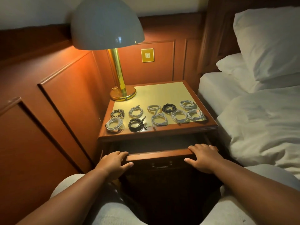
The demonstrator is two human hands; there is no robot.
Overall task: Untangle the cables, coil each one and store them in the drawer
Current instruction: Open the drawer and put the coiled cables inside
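Head view, looking down over both forearms to a bedside table (201,127) with its top drawer (159,155) pulled partway out.

Left hand (113,163): on the left end of the drawer front. Fingers curl over the top edge, thumb pointing right along the front face. Clamped on the drawer. Forearm runs in from lower left, wrist nearly straight.

Right hand (204,157): on the right end of the same front edge. Fingers lie over the top lip, reaching left; thumb sticks out left below the edge. Also gripping the drawer. Forearm comes in from lower right. The hands are well apart, one at each end of the drawer front.

Drawer interior dark; contents cannot be made out. A metal handle (161,166) sits on the front face between the hands, untouched.

Cables: ten coils on the table top, in two rough rows near the front edge, none in the drawer as far as can be seen. Back row, left to right: grey coil (117,113), white coil (136,111), white coil (153,108), black coil (169,108), white coil (187,104). Front row: white coil (114,124), black coil (136,125) with plug ends loose, white coil (159,120), white coil (179,116), white coil (195,114). Coils lie separate or just touching neighbours.

Brass lamp (121,75) lit, at the table's back left. Bed (259,124) with white pillows to the right. Knees in light trousers (113,211) at bottom of view.
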